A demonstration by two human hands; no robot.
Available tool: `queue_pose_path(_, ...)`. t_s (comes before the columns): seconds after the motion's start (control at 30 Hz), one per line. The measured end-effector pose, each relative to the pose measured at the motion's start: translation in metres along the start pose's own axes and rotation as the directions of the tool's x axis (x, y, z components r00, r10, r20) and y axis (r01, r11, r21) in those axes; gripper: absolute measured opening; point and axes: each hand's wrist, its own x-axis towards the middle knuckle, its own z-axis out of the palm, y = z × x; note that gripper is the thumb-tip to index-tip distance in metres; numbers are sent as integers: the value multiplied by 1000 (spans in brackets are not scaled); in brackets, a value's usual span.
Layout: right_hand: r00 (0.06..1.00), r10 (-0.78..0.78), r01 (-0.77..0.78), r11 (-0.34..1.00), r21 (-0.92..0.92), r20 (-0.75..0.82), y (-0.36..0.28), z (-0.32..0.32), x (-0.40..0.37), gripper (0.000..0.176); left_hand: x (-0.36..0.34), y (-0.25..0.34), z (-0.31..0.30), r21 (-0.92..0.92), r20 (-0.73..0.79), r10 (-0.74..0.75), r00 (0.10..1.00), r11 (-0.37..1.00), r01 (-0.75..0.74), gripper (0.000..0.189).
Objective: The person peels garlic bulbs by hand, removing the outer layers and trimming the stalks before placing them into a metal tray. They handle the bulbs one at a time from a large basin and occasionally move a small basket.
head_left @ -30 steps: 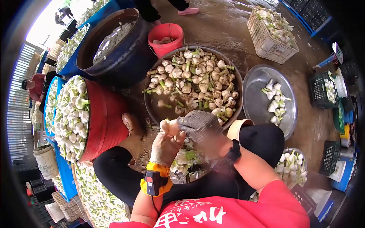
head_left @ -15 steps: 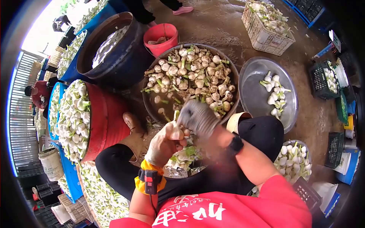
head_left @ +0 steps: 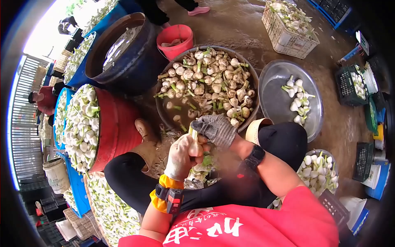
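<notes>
In front of me, my left hand (head_left: 179, 157), in a whitish glove, is closed around a garlic bulb (head_left: 195, 147) with its pale green stalk pointing up. My right hand (head_left: 218, 130), in a grey knit glove, has its fingers closed against the stalk. Whether a small tool is also in that hand is hidden. Just beyond both hands is a wide metal basin (head_left: 256, 77) of soil-stained garlic bulbs (head_left: 217, 87) in murky water. Leafy peelings (head_left: 201, 171) lie below my hands, between my legs.
To the right, a shiny metal bowl (head_left: 271, 99) holds several cleaned bulbs. A red tub (head_left: 113, 127) heaped with white garlic stands left. Behind are a dark blue barrel (head_left: 135, 68), a red bucket (head_left: 181, 48) and a full plastic crate (head_left: 294, 44). Another person's pink shoe (head_left: 198, 11) shows at the top.
My right hand, blurred and raised before, has come down against the stalk and its fingers are now sharp. The left hand still holds the garlic bulb, shifted slightly right.
</notes>
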Motion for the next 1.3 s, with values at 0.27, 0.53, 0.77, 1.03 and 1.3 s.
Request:
queue_pose_path(0.27,991,-110,121,978,-171,72,24,1,0,35,6,-25,-19,179,-248,86,965,983,-42,26)
queue_pose_path(0.53,974,-86,83,996,-22,-211,13,-24,-6,15,-6,-2,-47,841,-49,179,983,539,-56,50)
queue_pose_path(0.77,962,-121,134,990,38,-247,33,-3,11,16,24,2,-39,186,-229,102,968,981,-60,49)
queue_pose_path(1.03,996,92,-88,888,-452,-15,8,1,2,23,-210,91,-329,917,-302,953,-28,299,265,20)
queue_pose_path(1.3,818,428,33,633,-773,385,28,32,16,51,-16,100,-177,833,-80,734,674,421,-359,36)
